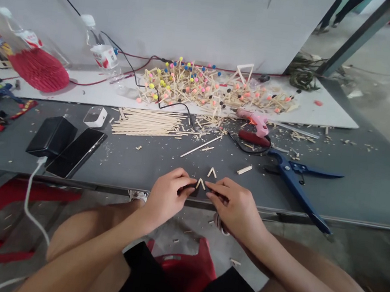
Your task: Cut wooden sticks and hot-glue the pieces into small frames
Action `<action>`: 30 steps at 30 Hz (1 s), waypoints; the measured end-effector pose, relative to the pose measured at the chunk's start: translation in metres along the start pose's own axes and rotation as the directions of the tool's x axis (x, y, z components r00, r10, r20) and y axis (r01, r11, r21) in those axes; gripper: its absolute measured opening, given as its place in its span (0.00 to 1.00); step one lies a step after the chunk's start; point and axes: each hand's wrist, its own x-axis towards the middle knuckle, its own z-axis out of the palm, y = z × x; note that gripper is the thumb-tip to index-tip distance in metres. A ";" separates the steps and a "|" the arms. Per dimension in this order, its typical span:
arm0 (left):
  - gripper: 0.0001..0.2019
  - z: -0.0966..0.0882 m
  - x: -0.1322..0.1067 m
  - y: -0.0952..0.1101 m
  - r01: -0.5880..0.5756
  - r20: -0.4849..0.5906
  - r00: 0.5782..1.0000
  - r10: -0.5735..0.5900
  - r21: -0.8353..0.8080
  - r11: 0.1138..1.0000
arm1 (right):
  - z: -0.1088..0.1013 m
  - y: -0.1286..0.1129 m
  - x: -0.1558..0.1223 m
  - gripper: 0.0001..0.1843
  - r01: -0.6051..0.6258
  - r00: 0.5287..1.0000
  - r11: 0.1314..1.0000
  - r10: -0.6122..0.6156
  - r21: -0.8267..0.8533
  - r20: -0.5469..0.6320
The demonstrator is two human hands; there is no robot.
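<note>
At the table's front edge, my left hand point(171, 190) and my right hand point(234, 198) face each other with fingers pinched. Between their fingertips two short wooden sticks point(200, 182) meet at the top in an upside-down V. My left fingers are closed at the left stick's side, my right fingers at the right stick's side. Just beyond lies a second V of short sticks point(212, 172). A small bundle of cut sticks point(244, 170) rests to the right, near the blue-handled cutters point(291, 184). One longer stick point(201, 147) lies farther back.
Long sticks point(148, 123) lie in a row behind my left hand. Farther back are a pile of sticks with coloured balls point(188, 83), a pink glue gun point(257, 121) and a plastic bottle point(102, 51). A phone point(76, 153) and a black box point(52, 136) sit left.
</note>
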 end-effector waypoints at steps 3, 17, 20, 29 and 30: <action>0.09 0.002 0.002 0.000 -0.015 -0.008 1.000 0.015 -0.006 1.000 | 0.001 0.001 0.001 0.13 0.004 1.000 0.999 -0.004 0.035 -0.004; 0.11 0.003 0.003 -0.005 -0.049 -0.050 0.998 0.049 0.004 0.999 | 0.002 0.001 0.010 0.13 0.003 1.000 0.997 -0.001 0.083 -0.026; 0.10 0.003 0.005 -0.004 -0.025 -0.025 0.999 0.025 0.010 1.000 | 0.003 0.002 0.011 0.13 -0.006 1.000 0.997 0.007 0.074 -0.013; 0.11 0.002 0.011 0.001 0.032 0.031 0.999 -0.033 0.009 0.999 | 0.003 0.000 0.017 0.14 -0.012 1.000 0.999 0.012 0.034 0.022; 0.11 0.001 0.011 0.001 0.039 0.035 0.999 -0.039 0.007 0.999 | 0.003 0.000 0.017 0.14 -0.018 0.999 0.999 0.018 0.027 0.030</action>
